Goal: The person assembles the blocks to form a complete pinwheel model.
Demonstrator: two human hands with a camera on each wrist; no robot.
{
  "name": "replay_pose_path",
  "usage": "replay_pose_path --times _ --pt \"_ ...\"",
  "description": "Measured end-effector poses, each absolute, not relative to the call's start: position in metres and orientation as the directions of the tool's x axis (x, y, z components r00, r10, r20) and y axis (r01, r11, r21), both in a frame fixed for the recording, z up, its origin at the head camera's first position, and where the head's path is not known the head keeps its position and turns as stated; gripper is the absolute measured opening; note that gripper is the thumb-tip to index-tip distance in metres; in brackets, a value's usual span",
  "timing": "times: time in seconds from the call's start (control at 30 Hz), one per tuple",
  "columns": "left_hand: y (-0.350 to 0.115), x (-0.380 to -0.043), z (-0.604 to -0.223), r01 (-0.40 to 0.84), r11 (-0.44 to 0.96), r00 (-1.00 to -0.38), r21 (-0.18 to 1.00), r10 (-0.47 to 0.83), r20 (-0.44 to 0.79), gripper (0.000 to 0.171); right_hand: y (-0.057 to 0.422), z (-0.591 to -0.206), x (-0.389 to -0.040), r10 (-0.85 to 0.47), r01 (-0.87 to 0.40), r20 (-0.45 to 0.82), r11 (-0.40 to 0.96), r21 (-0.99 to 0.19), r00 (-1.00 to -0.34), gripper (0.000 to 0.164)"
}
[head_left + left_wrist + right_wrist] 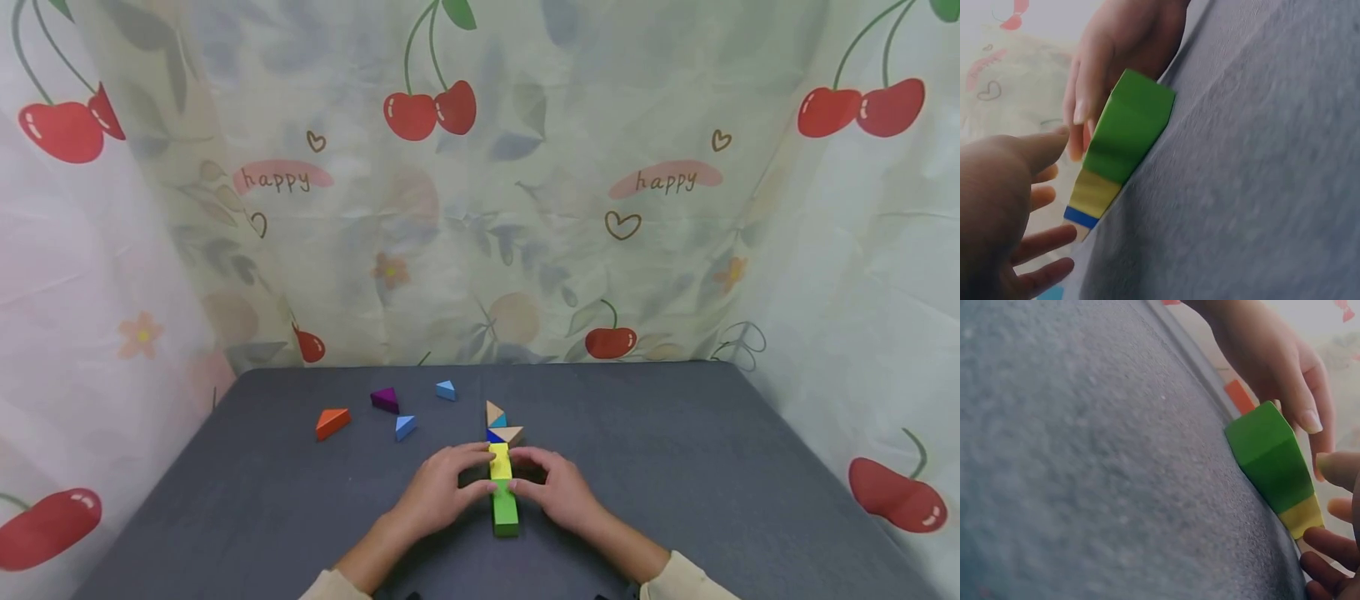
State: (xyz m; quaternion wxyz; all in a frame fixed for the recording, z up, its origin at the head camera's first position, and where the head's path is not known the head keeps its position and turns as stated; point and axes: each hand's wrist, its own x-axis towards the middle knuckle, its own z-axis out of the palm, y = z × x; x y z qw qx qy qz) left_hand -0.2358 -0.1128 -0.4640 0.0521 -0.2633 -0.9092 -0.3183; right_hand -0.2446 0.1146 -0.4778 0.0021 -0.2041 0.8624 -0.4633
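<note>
In the head view a green block (505, 510) and a yellow block (499, 467) lie end to end in a row pointing away from me. Beyond them a blue and natural-wood triangle pair (510, 434) touches the row, with another wood and light-blue triangle pair (495, 415) further out. My left hand (441, 490) is at the row's left side, fingers extended by the yellow block. On the other side my right hand (561, 493) mirrors it, fingertips close to the yellow block. In the left wrist view the left thumb (1044, 150) appears apart from the green block (1127, 125).
Left of the row, several loose triangles lie on the dark table (247, 500): an orange one (332, 422), a purple one (386, 400) and two light-blue ones, one nearer (405, 427) and one farther (446, 390). A printed curtain (480, 233) stands behind the table.
</note>
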Motion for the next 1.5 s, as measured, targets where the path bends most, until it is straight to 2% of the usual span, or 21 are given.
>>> replay_pose_path --times 0.2,0.6,0.77,1.23,1.5 --pt "-0.121 -0.244 -0.466 0.543 0.659 -0.84 0.52 0.422 0.342 0.037 0.117 -0.478 -0.241 -0.403 -0.399 0.198 0.509 -0.762 -0.893 0.054" --pt "-0.139 -0.274 -0.458 0.567 0.711 -0.807 0.416 0.379 0.453 0.032 0.118 -0.481 -0.237 -0.412 -0.402 0.179 0.554 -0.729 -0.893 0.052" --pt "-0.146 -0.291 -0.45 0.558 0.751 -0.798 0.353 0.368 0.477 0.031 0.117 -0.48 -0.236 -0.411 -0.425 0.209 0.552 -0.717 -0.887 0.051" --pt "-0.156 -0.339 -0.436 0.494 0.829 -0.83 0.262 0.361 0.425 0.027 0.115 -0.482 -0.236 -0.414 -0.433 0.222 0.532 -0.727 -0.883 0.05" --pt "-0.158 -0.354 -0.44 0.406 0.867 -0.886 0.288 0.298 0.355 0.032 0.117 -0.482 -0.235 -0.418 -0.424 0.209 0.528 -0.736 -0.884 0.051"
